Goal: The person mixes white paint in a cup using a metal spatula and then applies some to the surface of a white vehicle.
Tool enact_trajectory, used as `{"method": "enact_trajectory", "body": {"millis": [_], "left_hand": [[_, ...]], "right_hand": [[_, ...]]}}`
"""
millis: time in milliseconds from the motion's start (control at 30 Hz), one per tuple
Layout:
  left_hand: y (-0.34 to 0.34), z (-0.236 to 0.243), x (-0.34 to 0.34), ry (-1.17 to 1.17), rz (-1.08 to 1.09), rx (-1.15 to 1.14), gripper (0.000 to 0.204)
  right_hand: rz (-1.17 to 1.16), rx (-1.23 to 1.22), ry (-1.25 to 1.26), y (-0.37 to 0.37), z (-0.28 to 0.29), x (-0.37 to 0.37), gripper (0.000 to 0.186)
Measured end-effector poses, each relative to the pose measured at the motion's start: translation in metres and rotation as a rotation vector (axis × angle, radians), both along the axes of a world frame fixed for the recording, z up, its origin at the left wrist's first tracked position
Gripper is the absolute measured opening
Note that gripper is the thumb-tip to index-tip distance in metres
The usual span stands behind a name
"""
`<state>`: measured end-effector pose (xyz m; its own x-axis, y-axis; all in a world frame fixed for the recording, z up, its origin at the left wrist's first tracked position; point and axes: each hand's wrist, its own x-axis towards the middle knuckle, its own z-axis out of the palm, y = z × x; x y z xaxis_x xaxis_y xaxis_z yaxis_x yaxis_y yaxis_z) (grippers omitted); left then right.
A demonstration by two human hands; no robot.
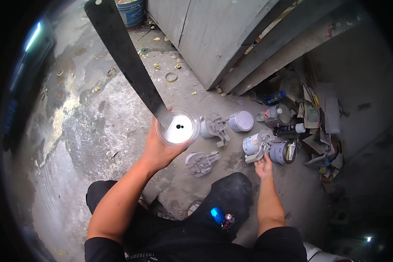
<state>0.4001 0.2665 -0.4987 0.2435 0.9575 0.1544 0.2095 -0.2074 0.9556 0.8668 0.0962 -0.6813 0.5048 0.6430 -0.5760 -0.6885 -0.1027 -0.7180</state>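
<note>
Can (250, 145) seems upright just past the right hand (263, 167) (its fingers pinching? can't tell), left hand (154, 149) curled round a cup (196, 124).

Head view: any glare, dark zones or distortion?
Head view: bright streak glares at upper left; white contents of the clear cup look nearly washed out. Also head view: right side falls into shadow; black fisheye rim swallows the corners.
</note>
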Motion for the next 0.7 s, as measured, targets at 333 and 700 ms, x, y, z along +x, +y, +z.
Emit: {"method": "enact_trajectory", "body": {"millis": [333,700], "left_hand": [[0.003,0.005,-0.005,-0.049,0.042,0.004,0.092],[0.008,0.012,-0.011,-0.038,0.067,0.016,0.091]], "right_hand": [[0.422,-0.852,-0.98,0.008,-0.046,-0.022,0.016],[1.903,-0.465,-1.561,0.103,-0.027,-0.16,0.059]]}}
